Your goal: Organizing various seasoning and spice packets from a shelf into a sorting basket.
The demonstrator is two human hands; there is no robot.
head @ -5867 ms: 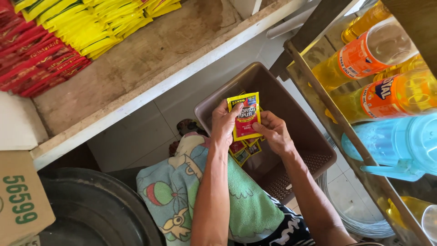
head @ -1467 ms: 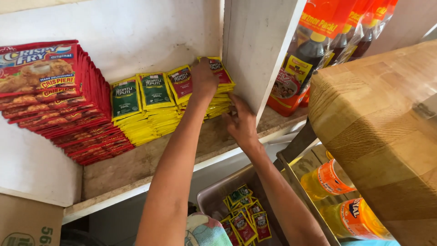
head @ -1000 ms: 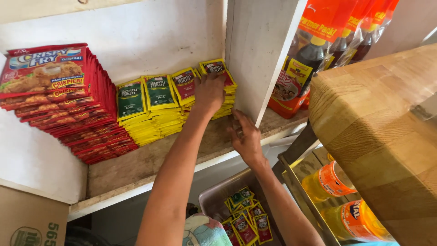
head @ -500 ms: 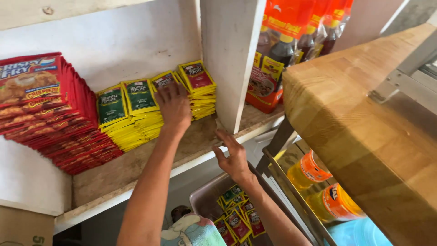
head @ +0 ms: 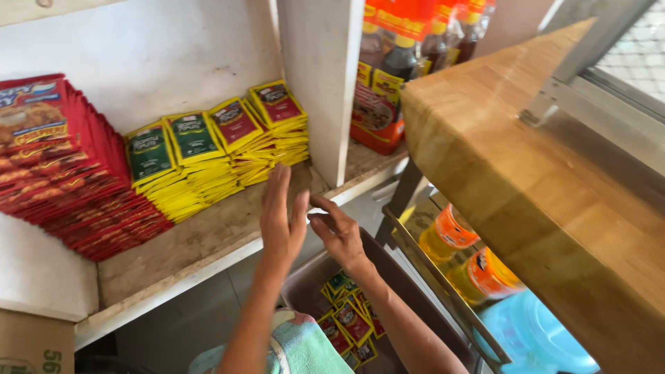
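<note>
Both hands empty above the shelf edge, sachets stacked behind.

The left hand (head: 280,221) is open with fingers spread, hovering just in front of the yellow sachets (head: 215,149) that lean in rows on the wooden shelf (head: 201,242); the right hand (head: 339,232) is loosely curled and grips nothing, just beside the left. More sachets lie in the brown tub (head: 415,305) below. Red packets (head: 62,173) fill the shelf's left end. To stack well, I judge each handful should go in squared, faces matching the row, pushed up against the white divider (head: 318,83).
</note>
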